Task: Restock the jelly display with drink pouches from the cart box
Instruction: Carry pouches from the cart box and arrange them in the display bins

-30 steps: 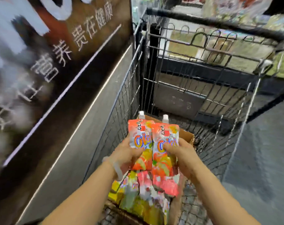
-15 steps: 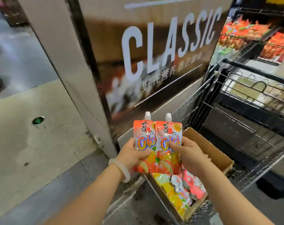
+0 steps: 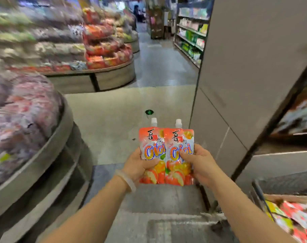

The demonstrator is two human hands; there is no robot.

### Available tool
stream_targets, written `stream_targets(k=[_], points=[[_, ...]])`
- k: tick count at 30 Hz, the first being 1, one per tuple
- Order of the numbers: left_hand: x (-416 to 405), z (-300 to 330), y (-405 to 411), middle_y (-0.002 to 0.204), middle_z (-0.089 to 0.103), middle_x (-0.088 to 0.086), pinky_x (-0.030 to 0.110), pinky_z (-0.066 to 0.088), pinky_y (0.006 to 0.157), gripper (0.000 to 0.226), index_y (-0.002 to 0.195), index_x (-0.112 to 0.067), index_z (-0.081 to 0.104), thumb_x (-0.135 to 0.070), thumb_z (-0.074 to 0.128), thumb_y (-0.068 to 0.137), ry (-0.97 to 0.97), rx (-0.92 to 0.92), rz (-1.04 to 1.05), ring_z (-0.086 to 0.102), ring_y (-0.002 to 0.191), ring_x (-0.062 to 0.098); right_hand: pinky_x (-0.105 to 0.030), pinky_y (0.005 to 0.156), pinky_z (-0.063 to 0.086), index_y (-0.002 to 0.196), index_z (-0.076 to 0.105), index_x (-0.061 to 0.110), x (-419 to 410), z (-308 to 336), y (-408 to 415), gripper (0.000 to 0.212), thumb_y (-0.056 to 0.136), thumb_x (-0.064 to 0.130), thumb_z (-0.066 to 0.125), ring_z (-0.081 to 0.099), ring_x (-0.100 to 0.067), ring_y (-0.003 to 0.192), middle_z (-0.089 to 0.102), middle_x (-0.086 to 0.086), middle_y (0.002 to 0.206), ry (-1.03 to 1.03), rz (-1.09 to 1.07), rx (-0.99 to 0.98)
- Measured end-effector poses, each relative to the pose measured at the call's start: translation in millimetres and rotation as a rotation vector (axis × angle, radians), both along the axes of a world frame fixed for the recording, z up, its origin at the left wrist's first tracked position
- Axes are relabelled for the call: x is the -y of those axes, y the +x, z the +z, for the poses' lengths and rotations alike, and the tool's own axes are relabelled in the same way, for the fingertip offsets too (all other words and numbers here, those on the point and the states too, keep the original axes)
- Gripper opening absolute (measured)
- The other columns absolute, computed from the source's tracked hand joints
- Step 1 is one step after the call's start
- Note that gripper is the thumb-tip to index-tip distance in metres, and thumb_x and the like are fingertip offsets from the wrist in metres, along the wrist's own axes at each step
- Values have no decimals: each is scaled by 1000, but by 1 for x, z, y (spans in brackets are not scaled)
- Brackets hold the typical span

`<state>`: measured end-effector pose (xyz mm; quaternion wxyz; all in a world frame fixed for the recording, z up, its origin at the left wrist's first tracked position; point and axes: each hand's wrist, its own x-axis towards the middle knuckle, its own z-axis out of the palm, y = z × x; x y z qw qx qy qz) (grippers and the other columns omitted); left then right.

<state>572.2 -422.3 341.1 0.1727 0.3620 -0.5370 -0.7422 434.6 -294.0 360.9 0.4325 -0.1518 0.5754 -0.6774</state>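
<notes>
Head view: the left hand (image 3: 140, 165) grips the left drink pouch (image 3: 151, 155) and the right hand (image 3: 201, 164) grips the right drink pouch (image 3: 179, 155), both upright and overlapping, held over bare floor. Judged mid-task: neither is shelved, and the cart box (image 3: 293, 217) at the lower right still holds pouches. The curved display (image 3: 33, 165) rim is left, a pillar (image 3: 245, 76) right, with open floor between.

Open floor (image 3: 124, 109) lies ahead of both hands, running on into an aisle (image 3: 159, 64) between displays and shelving. Left side is bounded by a curved display (image 3: 44, 155) heaped with packets; a second round display (image 3: 103, 79) stands beyond it. Right side is closed by a grey pillar (image 3: 254, 67). The cart box (image 3: 293, 218) occupies the lower right corner.
</notes>
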Motion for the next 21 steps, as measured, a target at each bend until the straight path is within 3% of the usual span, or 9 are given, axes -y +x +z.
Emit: stream_targets(k=[2,6,10,16,21], points=[[25,8,60,111,67,22,51,56,79,45,121,-3,54,12,64,79,1,-30,87,66,94,37,-38,67,59,95,62,9,41,3,48,16,88,-4,56,71,-19,66,75,-3,75,-10,99,-12],[66,21,178,111,69,19,59,51,88,46,121,-6,55,10,66,79,-4,-72,258,66,102,39,-33,61,60,105,61,5,118,8,146,21,87,-5,56,72,-17,64,75,-3,75,-44,286,-26],[99,32,287,112,69,17,56,52,88,44,119,-9,56,10,64,80,-13,-107,435,66,102,39,-31,57,60,107,60,3,185,12,242,22,87,-6,55,72,-17,64,75,-4,76,-68,465,-36],[124,35,417,100,72,15,47,59,72,43,116,-10,57,14,61,81,-20,-154,713,70,83,32,-35,66,61,110,60,1,269,16,370,24,87,-5,57,70,-23,75,71,-14,95,-64,710,-102],[143,32,501,89,74,11,37,59,58,40,114,-10,57,15,58,82,6,-175,929,73,72,27,-33,62,58,93,63,11,331,13,462,16,87,-3,58,72,-17,68,75,-3,78,-53,916,-128]])
